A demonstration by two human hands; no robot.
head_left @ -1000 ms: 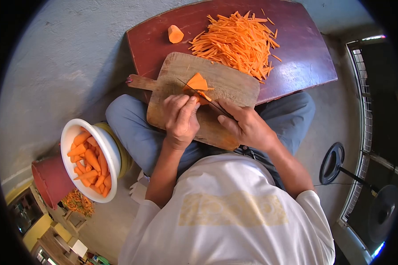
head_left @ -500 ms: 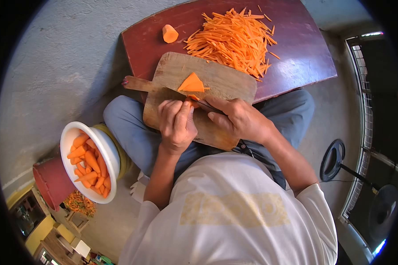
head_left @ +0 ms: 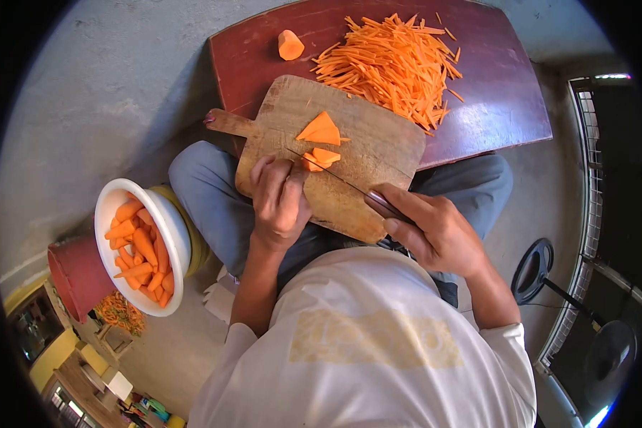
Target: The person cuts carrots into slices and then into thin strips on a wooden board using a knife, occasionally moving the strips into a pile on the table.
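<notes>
My right hand [head_left: 439, 232] is closed round the handle of a knife [head_left: 342, 180], whose thin blade runs up and left across the cutting board [head_left: 378, 153]. At its far end the blade lies against a carrot piece [head_left: 311, 162], and a cut slice [head_left: 327, 155] leans on the blade's other side. The curled fingers of my left hand [head_left: 281, 203] hold the carrot piece from the left; my thumb is partly hidden. Farther up the wooden board, several flat carrot slices [head_left: 319, 129] lie overlapped. The board rests over my lap and the table edge.
A heap of carrot strips [head_left: 392, 68] and a carrot chunk [head_left: 290, 45] lie on the dark red table [head_left: 506, 107]. To my left stands a white bowl [head_left: 180, 239] of peeled carrots, beside a red bucket [head_left: 82, 277]. A black stand fan [head_left: 533, 271] is at right.
The knife and my right hand have drawn back to the lower right. A cut slice now shows beside the blade. The whole view has shifted slightly.
</notes>
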